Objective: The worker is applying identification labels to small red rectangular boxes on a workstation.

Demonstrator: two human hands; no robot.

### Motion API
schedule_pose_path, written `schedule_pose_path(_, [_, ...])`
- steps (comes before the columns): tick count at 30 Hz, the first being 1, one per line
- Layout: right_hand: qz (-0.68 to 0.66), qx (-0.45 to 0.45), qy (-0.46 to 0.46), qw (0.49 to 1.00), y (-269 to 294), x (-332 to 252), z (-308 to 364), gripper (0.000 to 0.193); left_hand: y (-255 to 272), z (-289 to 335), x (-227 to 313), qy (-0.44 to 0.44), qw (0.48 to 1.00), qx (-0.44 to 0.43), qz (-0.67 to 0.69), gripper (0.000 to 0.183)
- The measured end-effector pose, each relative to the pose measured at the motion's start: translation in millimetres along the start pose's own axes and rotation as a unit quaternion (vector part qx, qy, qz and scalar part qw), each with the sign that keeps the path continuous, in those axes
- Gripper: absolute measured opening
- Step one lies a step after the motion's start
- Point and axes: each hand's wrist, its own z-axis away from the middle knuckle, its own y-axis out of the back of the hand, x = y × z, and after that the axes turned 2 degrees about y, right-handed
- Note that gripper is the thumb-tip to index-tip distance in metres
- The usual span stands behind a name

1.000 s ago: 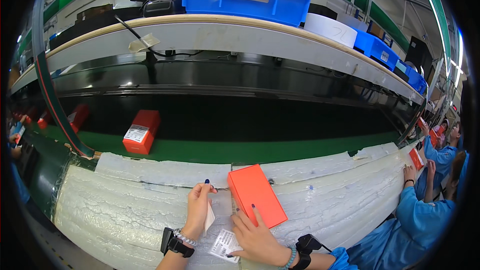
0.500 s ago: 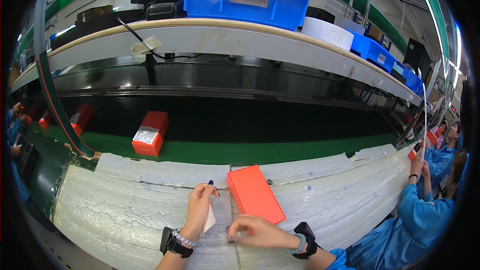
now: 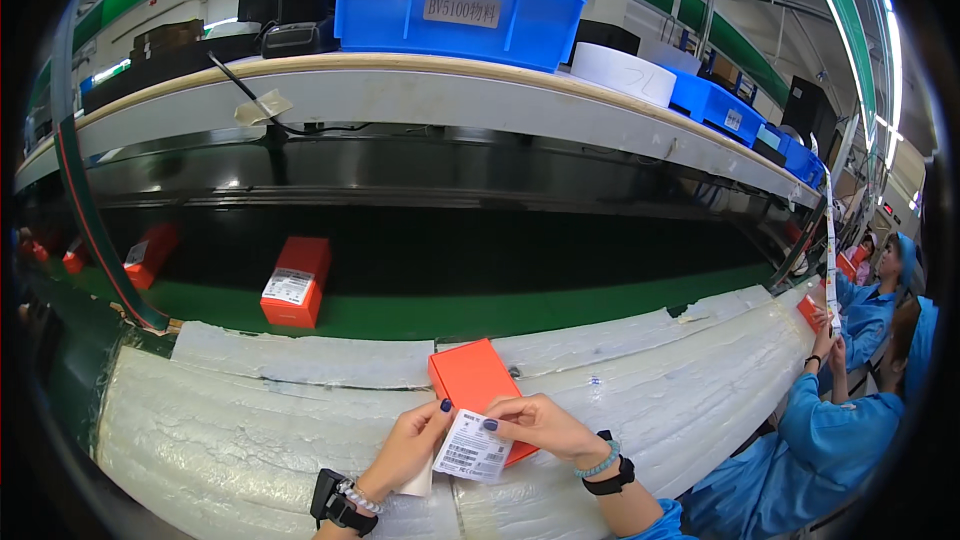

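A white printed label [image 3: 473, 450] is stretched between my two hands, its dark print and barcodes facing up. My left hand [image 3: 408, 445] pinches the label's left edge, with a strip of pale paper [image 3: 418, 481] hanging under the palm. On the other side, my right hand [image 3: 548, 427] grips its upper right corner between thumb and fingers. Right behind the label, an orange-red box [image 3: 468, 372] lies flat on the padded bench top [image 3: 300, 420]. The label and my right hand cover the box's near part.
Beyond the bench runs a dark green conveyor belt [image 3: 400, 308], carrying another orange-red box [image 3: 300, 275] with a white label and several more at left. A shelf [image 3: 400, 90] above holds blue bins [image 3: 455, 15]. At right, co-workers in blue [image 3: 790, 460] sit close to the bench.
My right hand has risen and taken hold of the label, which now shows its printed face between both hands. The view has shifted slightly, and the box has stayed on the bench.
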Motion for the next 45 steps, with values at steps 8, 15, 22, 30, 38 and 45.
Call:
schedule_pose_path(8, [0.085, 0.119, 0.034, 0.989, -20.2, -1.9, -5.8, 0.027, -1.4, 1.2, -9.5, -0.084, 0.989, 0.003, -0.12, 0.022])
schedule_pose_path(15, [0.248, 0.074, 0.172, 0.95, -33.0, 6.9, -10.5, 0.045, -5.3, 11.6, 1.1, 0.034, 0.992, -0.051, 0.11, 0.023])
schedule_pose_path(22, [0.256, 0.063, 0.231, 0.936, -21.0, 3.0, -9.2, 0.042, -1.9, 3.0, 14.2, 0.02, 0.946, 0.148, 0.287, 0.029])
schedule_pose_path(30, [0.057, 0.125, 0.144, 0.98, 18.5, -19.3, 4.8, 0.048, 14.2, -14.9, -15.5, -0.14, 0.958, 0.245, -0.052, 0.037])
schedule_pose_path(38, [0.308, 0.09, 0.044, 0.946, 9.8, -4.2, -13.1, 0.049, 5.8, -15.1, -21.5, -0.256, 0.847, 0.162, -0.438, 0.042])
schedule_pose_path(45, [0.314, 0.087, 0.048, 0.944, 8.5, -2.0, -13.0, 0.046, 3.3, -2.4, -4.2, 0.048, 0.947, -0.051, -0.315, 0.034])
